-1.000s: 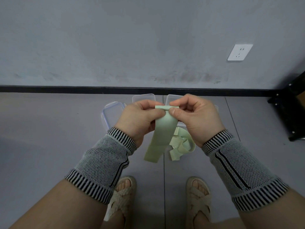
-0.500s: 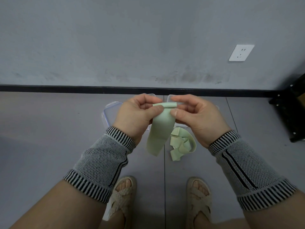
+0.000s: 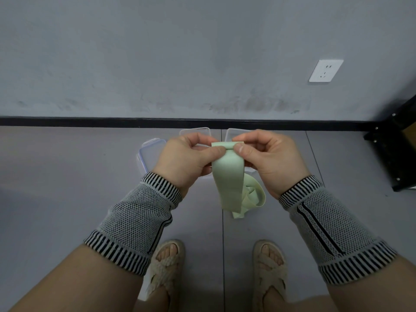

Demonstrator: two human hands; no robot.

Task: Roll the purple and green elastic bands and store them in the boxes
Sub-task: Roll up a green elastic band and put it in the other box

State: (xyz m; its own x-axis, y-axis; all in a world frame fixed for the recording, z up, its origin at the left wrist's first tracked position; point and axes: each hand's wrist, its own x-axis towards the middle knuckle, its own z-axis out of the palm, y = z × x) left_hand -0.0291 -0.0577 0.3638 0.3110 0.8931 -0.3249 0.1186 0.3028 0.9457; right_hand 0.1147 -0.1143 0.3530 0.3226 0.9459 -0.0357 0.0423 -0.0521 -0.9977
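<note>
Between my thumbs, my left hand (image 3: 188, 159) and right hand (image 3: 269, 157) pinch the green elastic band (image 3: 228, 176) at its rolled top, tail hanging; I judge tight, even turns keep it straight. Beyond them, clear plastic boxes (image 3: 149, 154) sit on the floor, contents hidden
</note>
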